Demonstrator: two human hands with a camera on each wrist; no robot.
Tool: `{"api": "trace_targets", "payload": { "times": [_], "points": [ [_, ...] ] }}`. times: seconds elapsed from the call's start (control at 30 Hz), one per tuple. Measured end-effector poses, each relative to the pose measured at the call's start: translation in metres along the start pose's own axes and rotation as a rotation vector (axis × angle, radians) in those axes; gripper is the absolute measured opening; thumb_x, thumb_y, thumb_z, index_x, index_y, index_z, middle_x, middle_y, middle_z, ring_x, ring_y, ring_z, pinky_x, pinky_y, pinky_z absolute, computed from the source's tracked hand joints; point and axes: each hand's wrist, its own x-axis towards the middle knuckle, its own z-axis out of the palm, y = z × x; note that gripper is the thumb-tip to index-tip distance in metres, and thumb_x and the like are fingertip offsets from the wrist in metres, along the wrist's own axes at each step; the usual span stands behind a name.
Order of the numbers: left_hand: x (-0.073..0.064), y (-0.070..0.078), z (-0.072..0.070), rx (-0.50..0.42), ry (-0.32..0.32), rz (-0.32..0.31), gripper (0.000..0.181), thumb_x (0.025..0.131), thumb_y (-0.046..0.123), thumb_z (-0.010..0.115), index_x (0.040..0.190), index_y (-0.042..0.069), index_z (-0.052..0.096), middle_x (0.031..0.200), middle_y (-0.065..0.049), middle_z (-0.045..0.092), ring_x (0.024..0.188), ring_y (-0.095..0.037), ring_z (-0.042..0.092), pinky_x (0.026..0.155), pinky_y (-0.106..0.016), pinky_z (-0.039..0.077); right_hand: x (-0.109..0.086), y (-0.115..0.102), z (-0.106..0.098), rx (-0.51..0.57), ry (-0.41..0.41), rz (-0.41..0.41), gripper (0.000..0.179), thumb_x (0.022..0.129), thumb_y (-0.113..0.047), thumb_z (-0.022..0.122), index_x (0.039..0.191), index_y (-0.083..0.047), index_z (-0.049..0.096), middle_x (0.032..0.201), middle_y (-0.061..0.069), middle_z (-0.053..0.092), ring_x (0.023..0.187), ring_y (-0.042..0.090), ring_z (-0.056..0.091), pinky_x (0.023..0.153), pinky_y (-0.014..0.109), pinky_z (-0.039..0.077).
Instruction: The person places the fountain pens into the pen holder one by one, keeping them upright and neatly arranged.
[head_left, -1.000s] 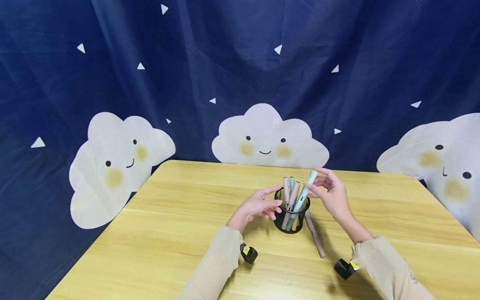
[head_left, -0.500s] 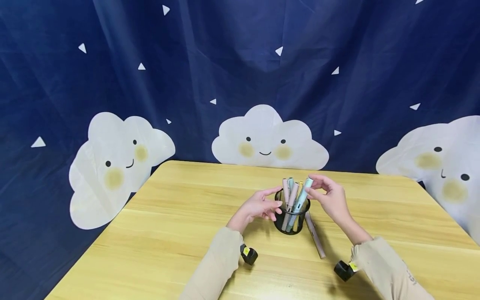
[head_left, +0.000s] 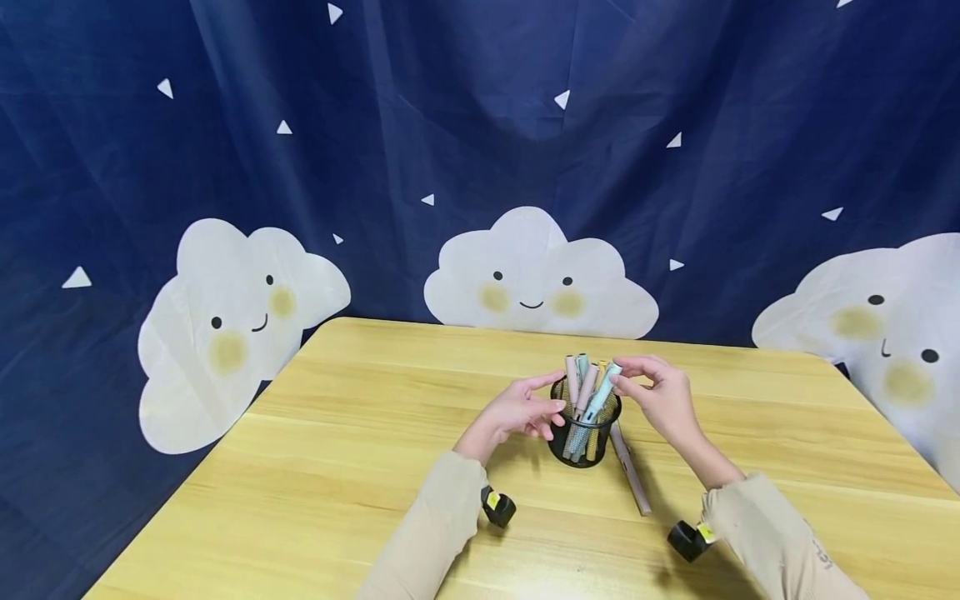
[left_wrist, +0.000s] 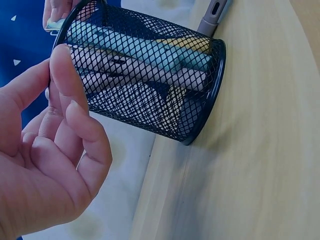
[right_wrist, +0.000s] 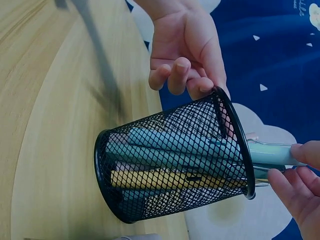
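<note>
A black mesh pen holder point(head_left: 577, 450) stands upright on the table, with several capped pens in it. My left hand point(head_left: 521, 410) grips its rim at the left, thumb and index finger at the edge, the other fingers loosely curled. At the right, my right hand point(head_left: 663, 396) pinches the top of a light blue pen point(head_left: 602, 393), whose lower length is inside the holder. In the right wrist view, the thumb and fingertips of the right hand point(right_wrist: 305, 187) meet at that pen's capped end. Beside it are mauve pens point(head_left: 572, 379) and a yellow pen point(right_wrist: 150, 180).
Another mauve pen point(head_left: 632, 471) lies on the wooden table point(head_left: 337, 433), just right of the holder. Behind the table hangs a dark blue curtain point(head_left: 480, 125) with smiling clouds. A black camera sits at each wrist.
My right hand has come down and slightly left, lowering the light blue pen deeper into the holder. The left hand stays at the rim.
</note>
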Motion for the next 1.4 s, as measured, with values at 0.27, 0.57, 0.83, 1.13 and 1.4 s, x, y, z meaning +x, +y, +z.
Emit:
{"api": "trace_targets", "payload": {
  "times": [0.27,0.57,0.83,1.13,1.4],
  "points": [
    [-0.002,0.001,0.001,0.002,0.004,0.002,0.061,0.085,0.01,0.061,0.138,0.021,0.035,0.083,-0.021,0.064,0.045,-0.012,0.056,0.041,-0.019,0.04,0.001,-0.002,0.0,-0.103,0.0,-0.01,0.015,0.076,0.004,0.067,0.09,0.009,0.067,0.088,0.018,0.06,0.074,-0.002,0.052,0.056,0.012,0.046],
    [-0.002,0.001,0.001,0.001,0.013,-0.007,0.06,0.085,0.012,0.061,0.138,0.022,0.035,0.091,-0.026,0.062,0.045,-0.012,0.056,0.041,-0.018,0.04,-0.002,-0.007,0.002,-0.196,-0.037,-0.115,0.011,0.071,0.007,0.07,0.082,0.007,0.069,0.086,0.016,0.061,0.068,0.0,0.05,0.054,0.011,0.043],
    [-0.002,0.001,0.001,-0.002,0.012,-0.006,0.06,0.085,0.011,0.061,0.138,0.021,0.035,0.093,-0.028,0.061,0.045,-0.012,0.056,0.041,-0.018,0.04,-0.006,-0.032,0.0,-0.156,-0.009,-0.053,0.012,0.074,0.011,0.064,0.086,0.013,0.065,0.087,0.023,0.059,0.074,0.005,0.051,0.057,0.011,0.043],
    [-0.001,0.0,0.0,-0.006,0.004,0.003,0.06,0.085,0.011,0.06,0.139,0.021,0.034,0.072,-0.008,0.065,0.045,-0.012,0.055,0.04,-0.018,0.04,-0.006,-0.006,-0.008,-0.051,0.025,0.003,0.016,0.082,0.008,0.058,0.096,0.012,0.062,0.082,0.009,0.06,0.072,-0.003,0.052,0.055,0.016,0.047],
    [0.0,-0.001,0.001,-0.009,0.004,0.008,0.06,0.085,0.01,0.06,0.138,0.021,0.035,0.071,-0.007,0.065,0.044,-0.011,0.055,0.04,-0.018,0.04,-0.008,0.016,-0.015,-0.014,-0.001,0.092,0.02,0.087,0.002,0.054,0.104,0.013,0.057,0.082,0.01,0.058,0.072,0.001,0.056,0.054,0.021,0.05]
  ]
}}
